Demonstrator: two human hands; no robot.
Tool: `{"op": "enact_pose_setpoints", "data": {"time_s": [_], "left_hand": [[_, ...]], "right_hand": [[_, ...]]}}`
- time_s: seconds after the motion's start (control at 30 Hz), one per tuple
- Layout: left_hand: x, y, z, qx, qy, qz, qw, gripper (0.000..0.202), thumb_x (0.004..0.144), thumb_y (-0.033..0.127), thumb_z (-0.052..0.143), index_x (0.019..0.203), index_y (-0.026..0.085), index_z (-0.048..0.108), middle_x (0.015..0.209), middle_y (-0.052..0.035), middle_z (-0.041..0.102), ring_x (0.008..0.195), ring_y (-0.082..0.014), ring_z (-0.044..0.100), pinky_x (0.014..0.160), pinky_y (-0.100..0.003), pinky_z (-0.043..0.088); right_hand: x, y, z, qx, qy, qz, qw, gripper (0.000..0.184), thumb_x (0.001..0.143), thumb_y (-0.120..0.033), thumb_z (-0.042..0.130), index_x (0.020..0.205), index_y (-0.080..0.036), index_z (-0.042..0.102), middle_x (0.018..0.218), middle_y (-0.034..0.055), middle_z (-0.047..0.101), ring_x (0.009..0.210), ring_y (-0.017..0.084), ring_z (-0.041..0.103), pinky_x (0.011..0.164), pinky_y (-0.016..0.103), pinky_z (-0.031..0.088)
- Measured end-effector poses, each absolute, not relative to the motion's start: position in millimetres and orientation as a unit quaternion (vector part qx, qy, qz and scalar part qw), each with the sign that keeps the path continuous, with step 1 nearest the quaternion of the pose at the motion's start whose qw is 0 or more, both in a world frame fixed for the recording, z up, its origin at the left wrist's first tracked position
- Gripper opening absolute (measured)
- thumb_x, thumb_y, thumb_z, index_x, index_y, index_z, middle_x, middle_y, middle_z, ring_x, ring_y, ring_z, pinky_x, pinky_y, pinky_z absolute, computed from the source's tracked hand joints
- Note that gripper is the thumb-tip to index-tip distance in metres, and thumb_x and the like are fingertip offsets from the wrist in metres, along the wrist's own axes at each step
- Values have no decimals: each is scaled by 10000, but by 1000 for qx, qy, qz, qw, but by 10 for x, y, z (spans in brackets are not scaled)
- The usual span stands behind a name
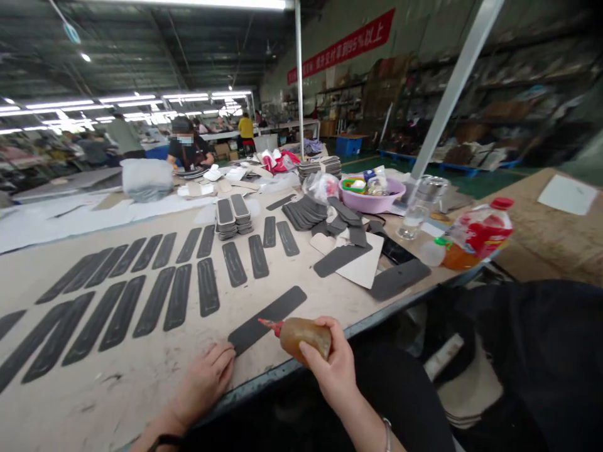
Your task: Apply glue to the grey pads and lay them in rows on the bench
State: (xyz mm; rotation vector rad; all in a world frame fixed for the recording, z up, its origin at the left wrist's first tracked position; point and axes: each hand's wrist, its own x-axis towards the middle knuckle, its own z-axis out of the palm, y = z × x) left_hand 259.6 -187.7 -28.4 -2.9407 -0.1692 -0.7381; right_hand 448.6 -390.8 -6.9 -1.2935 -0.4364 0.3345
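My right hand (332,364) is wrapped round a soft amber squeeze bottle (301,338), likely of glue, lying sideways with its red nozzle pointing left. Below and behind the nozzle tip lies a dark grey rounded strip (277,309), flat on the table. At the strip's near left end, my left hand (211,375) has its fingers closed together on the edge; the fingertips are partly hidden. Further left, several similar strips (208,287) are laid out in two slanting rows, many with a shiny line round their surface.
Stacked strips (233,216), a fanned grey pile (304,212) and a pink basin (372,196) stand further back. To the right are a phone (394,250), a glass (412,223) and a red-capped jug (485,232) near the table edge (377,314). A masked co-worker (188,150) sits across.
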Motion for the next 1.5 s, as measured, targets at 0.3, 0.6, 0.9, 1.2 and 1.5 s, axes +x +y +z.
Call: {"op": "enact_pose_setpoints", "data": {"time_s": [0.3, 0.6, 0.9, 1.2, 1.5], "left_hand": [[2574, -1883, -415, -964, -63, -260, -7, 241, 900, 143, 429, 917, 167, 668, 891, -73, 696, 797, -163, 621, 767, -301, 537], [2608, -1910, -386, -956, -59, -286, -21, 225, 900, 130, 431, 891, 156, 655, 862, -61, 683, 768, -155, 595, 731, -275, 522], [2635, -1841, -321, -948, -26, -316, -5, 194, 893, 144, 467, 893, 161, 660, 865, -41, 693, 810, -139, 630, 811, -260, 506], [2573, -1689, -575, -951, -2, -306, 38, 254, 920, 153, 401, 912, 172, 654, 889, -44, 694, 874, -170, 636, 856, -318, 503], [2635, -1892, -281, -955, -39, -295, 4, 227, 913, 150, 438, 889, 162, 663, 891, -61, 689, 843, -145, 634, 832, -270, 532]], "right_hand": [[4186, -3633, -237, -649, -390, 89, 647, 355, 682, -111, 652, 1005, -225, 558, 921, 34, 591, 853, 223, 591, 779, 344, 490], [4161, -3570, -208, -672, -453, 35, 585, 314, 730, -123, 571, 1022, -216, 504, 907, 36, 559, 832, 209, 582, 740, 342, 501], [4595, -3699, -281, -745, -373, -72, 548, 269, 766, -186, 573, 1022, -217, 495, 904, 40, 553, 817, 217, 575, 728, 364, 503], [4964, -3719, -285, -776, -297, -161, 534, 239, 787, -248, 559, 1015, -210, 500, 899, 59, 576, 822, 233, 593, 729, 379, 518], [4501, -3728, -192, -705, -348, -23, 618, 276, 747, -217, 595, 1008, -224, 508, 879, 23, 575, 761, 201, 585, 689, 331, 508]]}}
